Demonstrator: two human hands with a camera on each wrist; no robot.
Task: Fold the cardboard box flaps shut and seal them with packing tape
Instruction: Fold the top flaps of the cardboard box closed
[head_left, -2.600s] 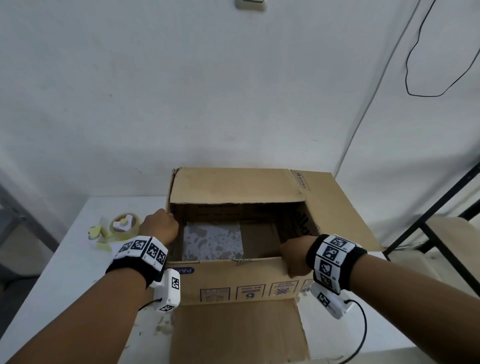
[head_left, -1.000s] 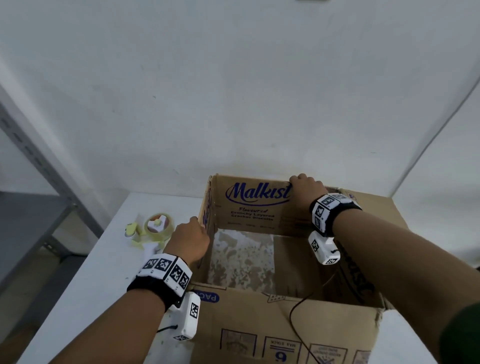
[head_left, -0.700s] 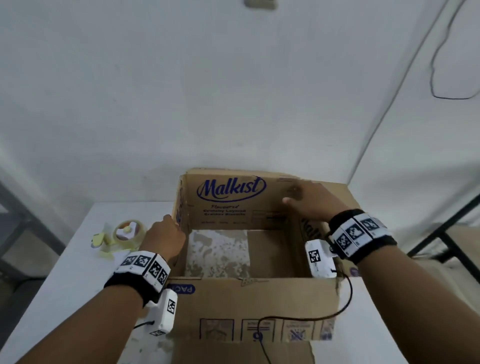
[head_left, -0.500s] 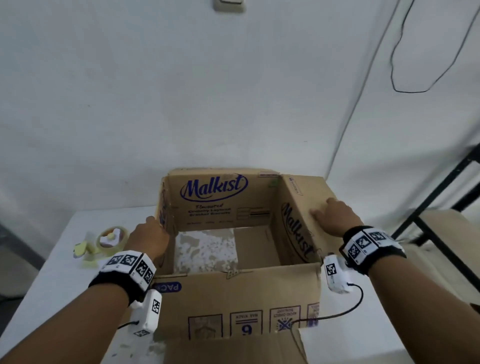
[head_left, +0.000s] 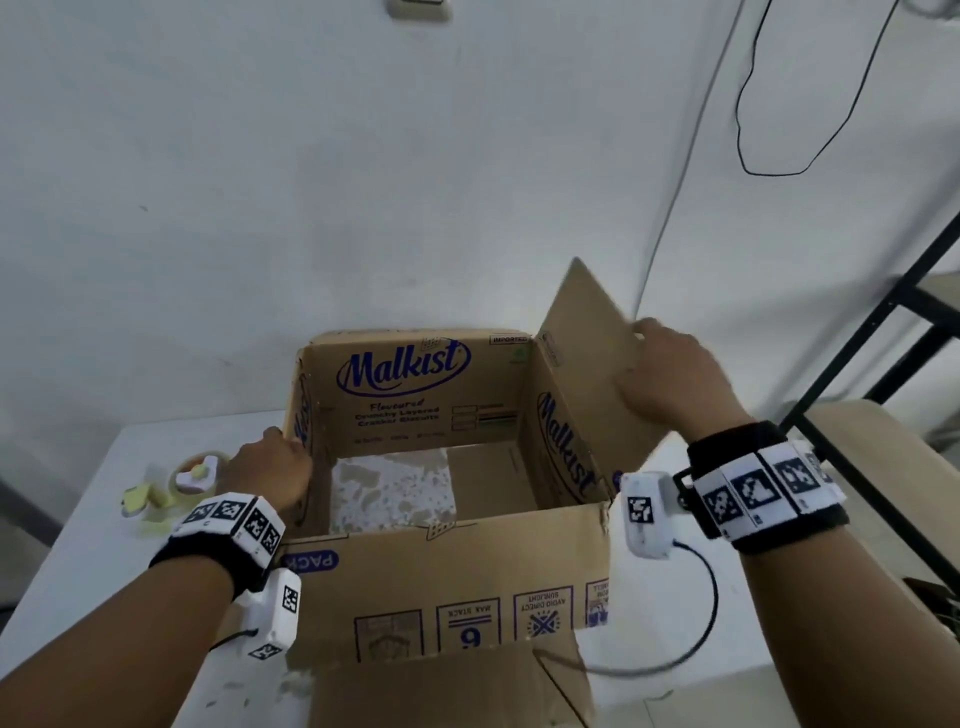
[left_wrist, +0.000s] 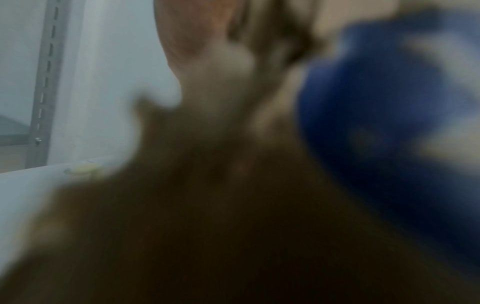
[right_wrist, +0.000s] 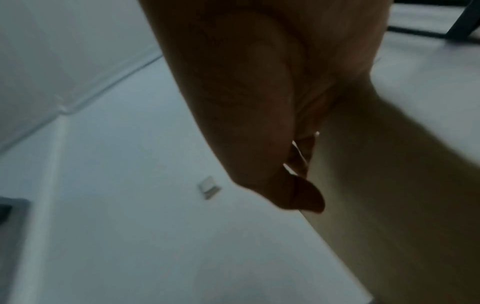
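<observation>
A roll of packing tape (head_left: 195, 470) lies on the white table (head_left: 78, 545) at nine o'clock of the cardboard box (head_left: 447, 577). The left hand (head_left: 270, 475) curls over the box's left wall. Inside, only a mottled sheet (head_left: 392, 491) covers the floor. At two o'clock, the right hand (head_left: 670, 382) grips the raised, plain brown right flap (head_left: 582, 332), fingers flat against it.

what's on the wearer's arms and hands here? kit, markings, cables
Bare forearms, no gloves. Each wrist has a black band carrying white tiles printed with black square fiducial markers. A white camera pod with its own marker hangs under each wrist, with a thin black cable trailing from it.
</observation>
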